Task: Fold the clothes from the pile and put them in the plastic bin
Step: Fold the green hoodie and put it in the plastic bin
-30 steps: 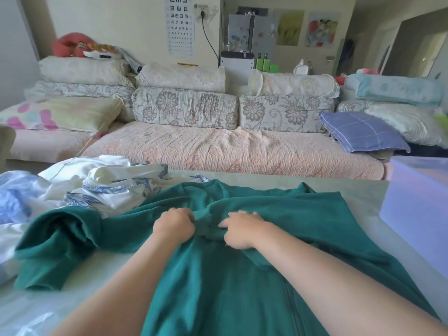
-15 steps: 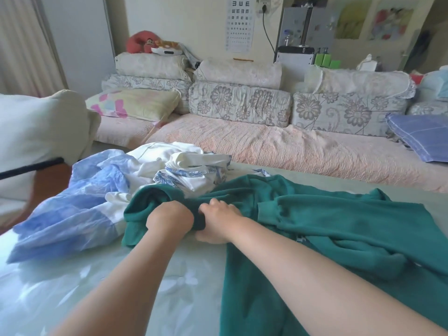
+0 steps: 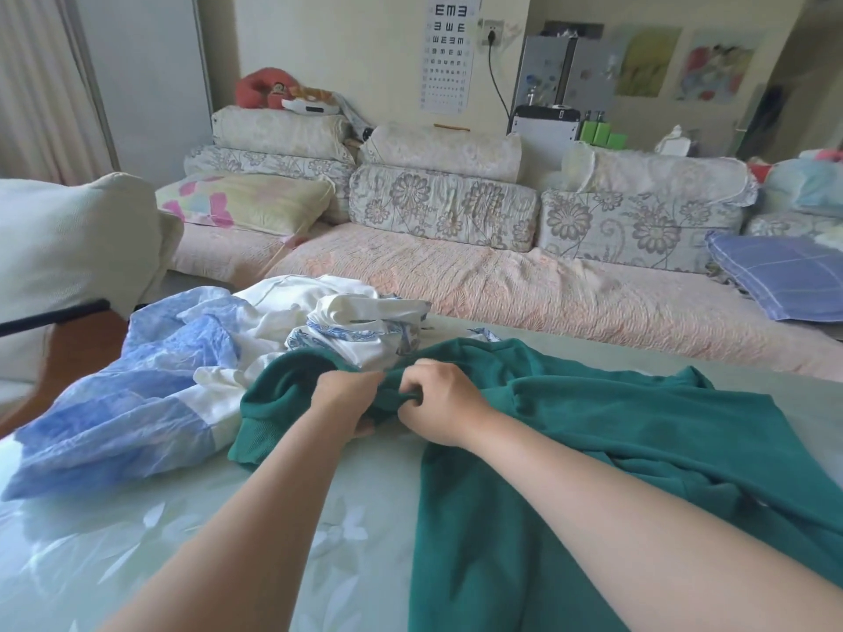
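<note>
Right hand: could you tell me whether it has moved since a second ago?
Yes. The right hand has moved left along the green garment, towards the white clothes pile.

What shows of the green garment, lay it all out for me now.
The green garment is a dark teal, thick, soft-looking top with a ribbed cuff. It lies rumpled, not yet folded, on the pale flowered surface. Its body spreads to the right and toward the camera, and one sleeve reaches out left. The left hand and right hand grip that sleeve side by side. Its far edge touches the white and blue clothes pile.
</note>
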Tool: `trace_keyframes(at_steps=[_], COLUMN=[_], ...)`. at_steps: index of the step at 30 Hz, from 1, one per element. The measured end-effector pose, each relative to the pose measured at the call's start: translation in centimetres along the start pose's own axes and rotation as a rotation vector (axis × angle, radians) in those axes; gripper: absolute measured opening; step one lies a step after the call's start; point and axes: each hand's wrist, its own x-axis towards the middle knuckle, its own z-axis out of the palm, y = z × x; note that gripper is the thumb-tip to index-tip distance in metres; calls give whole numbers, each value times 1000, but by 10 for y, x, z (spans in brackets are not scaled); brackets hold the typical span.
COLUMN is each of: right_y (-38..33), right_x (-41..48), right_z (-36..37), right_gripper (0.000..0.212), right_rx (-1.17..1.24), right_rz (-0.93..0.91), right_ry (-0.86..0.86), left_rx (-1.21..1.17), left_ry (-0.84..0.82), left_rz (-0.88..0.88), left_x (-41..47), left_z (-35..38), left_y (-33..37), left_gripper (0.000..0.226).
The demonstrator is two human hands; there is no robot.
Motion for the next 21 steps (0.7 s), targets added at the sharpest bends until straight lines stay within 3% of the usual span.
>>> trace_keyframes(at_steps=[3,5,7,10,12,17,21], right_y=[12,22,34,50,55,74,100], right_x=[-11,-13,-17,-32,-41,-43,-65], right_z=[-9,-13,-20,-33,-40,-82,-127], right_gripper=[10,6,21,39,43,37,42], right_rx=[34,75,-39,-148,6,534,833], right_rz=[38,141,333,446,443,617,647], right_ry=[-85,17,71,-301,-382,22,220], left_rx=[37,0,-53,-167,-190,125,437], left_ry=[-30,78,203,220,184,-50,-239], left_rz=[75,196,292,380,442,662,807], left_x=[-2,-2,-6,-21,-35,-70,-109], left_z=[10,14,14,21,32,98,164], left_y=[-2,3,11,29,43,71,73], left_gripper=[19,35,42,52,62,51,43])
